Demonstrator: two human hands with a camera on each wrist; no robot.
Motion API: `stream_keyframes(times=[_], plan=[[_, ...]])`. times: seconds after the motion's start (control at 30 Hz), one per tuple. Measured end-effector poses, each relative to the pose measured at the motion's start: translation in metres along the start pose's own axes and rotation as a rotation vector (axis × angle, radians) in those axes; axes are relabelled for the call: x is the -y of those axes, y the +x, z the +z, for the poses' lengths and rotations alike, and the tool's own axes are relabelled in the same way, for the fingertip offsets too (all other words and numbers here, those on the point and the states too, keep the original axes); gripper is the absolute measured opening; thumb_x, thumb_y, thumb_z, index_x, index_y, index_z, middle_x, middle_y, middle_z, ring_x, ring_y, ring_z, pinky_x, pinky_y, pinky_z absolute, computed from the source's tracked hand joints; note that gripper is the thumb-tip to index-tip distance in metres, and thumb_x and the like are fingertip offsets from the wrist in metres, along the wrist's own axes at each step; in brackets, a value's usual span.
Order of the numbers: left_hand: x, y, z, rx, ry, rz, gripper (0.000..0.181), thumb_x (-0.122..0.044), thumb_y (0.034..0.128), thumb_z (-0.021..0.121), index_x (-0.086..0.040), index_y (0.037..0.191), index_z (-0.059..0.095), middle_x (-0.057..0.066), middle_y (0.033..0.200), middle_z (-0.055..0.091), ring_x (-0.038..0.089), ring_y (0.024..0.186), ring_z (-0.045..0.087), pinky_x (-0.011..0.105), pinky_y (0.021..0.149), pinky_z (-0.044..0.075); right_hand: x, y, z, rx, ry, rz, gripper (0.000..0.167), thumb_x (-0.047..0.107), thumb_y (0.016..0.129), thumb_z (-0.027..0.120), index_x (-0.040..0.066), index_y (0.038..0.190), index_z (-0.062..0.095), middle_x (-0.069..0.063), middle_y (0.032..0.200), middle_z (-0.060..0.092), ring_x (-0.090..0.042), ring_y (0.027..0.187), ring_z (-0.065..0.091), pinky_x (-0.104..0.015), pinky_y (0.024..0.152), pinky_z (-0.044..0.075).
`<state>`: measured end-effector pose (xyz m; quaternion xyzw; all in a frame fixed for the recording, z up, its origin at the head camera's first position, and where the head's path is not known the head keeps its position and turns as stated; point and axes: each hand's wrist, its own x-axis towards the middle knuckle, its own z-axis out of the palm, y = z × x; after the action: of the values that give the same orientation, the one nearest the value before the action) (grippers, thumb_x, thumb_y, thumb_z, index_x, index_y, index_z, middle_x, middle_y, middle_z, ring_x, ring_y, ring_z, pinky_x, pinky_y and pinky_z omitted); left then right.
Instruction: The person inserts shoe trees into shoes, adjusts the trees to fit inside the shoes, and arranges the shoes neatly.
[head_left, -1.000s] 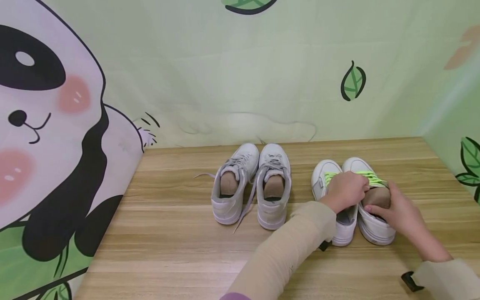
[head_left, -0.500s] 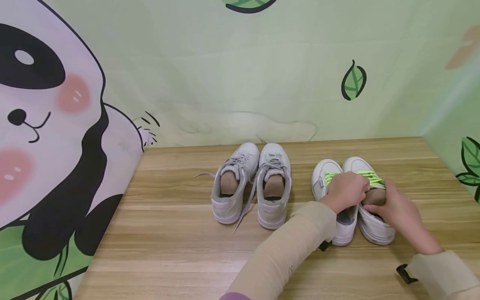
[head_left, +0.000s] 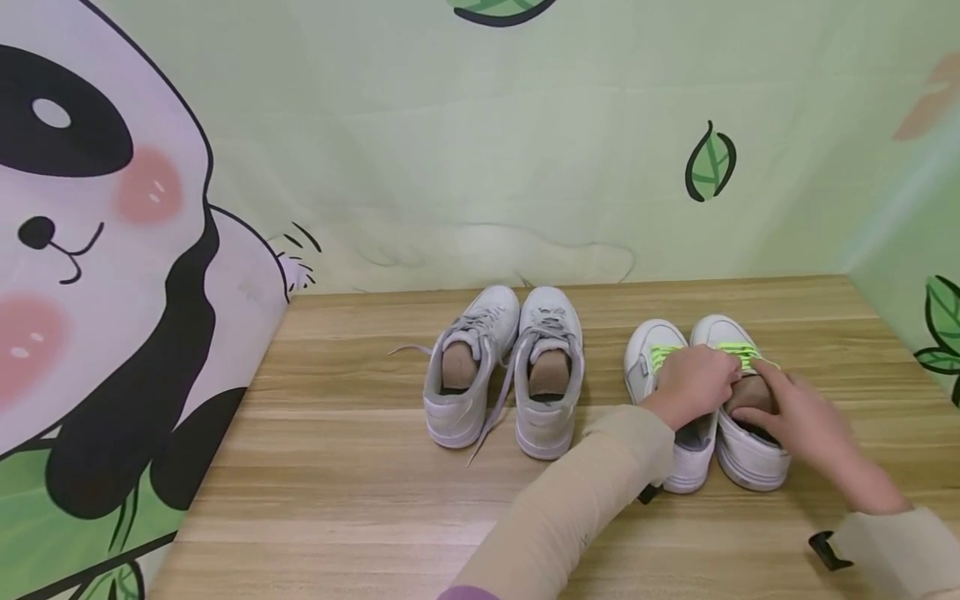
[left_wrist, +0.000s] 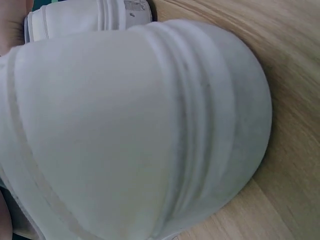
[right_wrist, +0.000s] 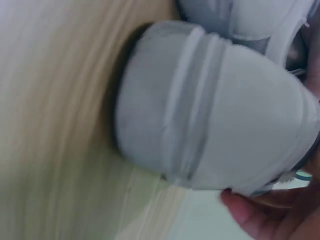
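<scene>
A white sneaker with neon green shoelaces [head_left: 738,354] stands at the right, heel toward me. My left hand [head_left: 693,383] reaches over its mate [head_left: 654,354], fingers curled at the top of the laces, and seems to pinch the green lace; its fingertips are partly hidden. Across the opening from it, my right hand [head_left: 813,421] lies along the outer side of the right sneaker, index finger extended by the laces and thumb over the insole, the two apart. In the right wrist view, fingertips [right_wrist: 245,212] show beside the sneaker's heel [right_wrist: 245,120]. The left wrist view is filled by a white heel [left_wrist: 95,130].
Another pair of white sneakers stands mid-board, a left shoe [head_left: 461,375] and a right shoe [head_left: 549,375], with loose grey laces trailing. All rest on a wood-grain surface [head_left: 330,467]. Behind rises a pale green backdrop [head_left: 375,125] with a panda [head_left: 180,333] printed at left.
My right hand first moves slightly left, then back right, its index finger now straighter and the thumb off the shoe's edge. The left hand stays at the laces. The shoes have hardly moved.
</scene>
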<state>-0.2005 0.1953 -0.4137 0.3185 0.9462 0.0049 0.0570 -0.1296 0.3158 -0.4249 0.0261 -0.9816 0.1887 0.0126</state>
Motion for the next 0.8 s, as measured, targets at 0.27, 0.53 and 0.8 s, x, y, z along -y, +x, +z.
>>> stream_keyframes(times=[0.27, 0.53, 0.8], plan=[[0.0004, 0.0004, 0.0017, -0.007, -0.008, 0.002, 0.011, -0.039, 0.0886, 0.048, -0.035, 0.086, 0.058, -0.017, 0.078, 0.057, 0.001, 0.067, 0.052, 0.022, 0.050, 0.042, 0.0028, -0.0065, 0.0040, -0.223, -0.031, -0.054, 0.057, 0.024, 0.067, 0.074, 0.000, 0.113, 0.049, -0.024, 0.110, 0.049, -0.045, 0.096, 0.047, -0.057, 0.067, 0.037], [0.0026, -0.0022, 0.0018, -0.025, 0.011, 0.032, 0.007, -0.033, 0.0861, 0.052, -0.034, 0.083, 0.057, -0.015, 0.073, 0.054, 0.003, 0.063, 0.048, 0.022, 0.049, 0.041, 0.0041, -0.0007, 0.0021, -0.112, -0.001, 0.009, 0.072, 0.034, 0.070, 0.071, -0.005, 0.122, 0.040, -0.029, 0.115, 0.044, -0.049, 0.100, 0.043, -0.059, 0.070, 0.036], [0.0009, -0.0028, 0.0020, -0.029, 0.024, 0.038, 0.009, -0.035, 0.0880, 0.049, -0.036, 0.087, 0.058, -0.017, 0.074, 0.054, 0.002, 0.063, 0.048, 0.021, 0.050, 0.041, 0.0052, 0.0013, 0.0020, -0.099, -0.035, -0.009, 0.057, 0.023, 0.072, 0.071, -0.005, 0.115, 0.046, -0.030, 0.104, 0.049, -0.052, 0.091, 0.047, -0.059, 0.066, 0.037]])
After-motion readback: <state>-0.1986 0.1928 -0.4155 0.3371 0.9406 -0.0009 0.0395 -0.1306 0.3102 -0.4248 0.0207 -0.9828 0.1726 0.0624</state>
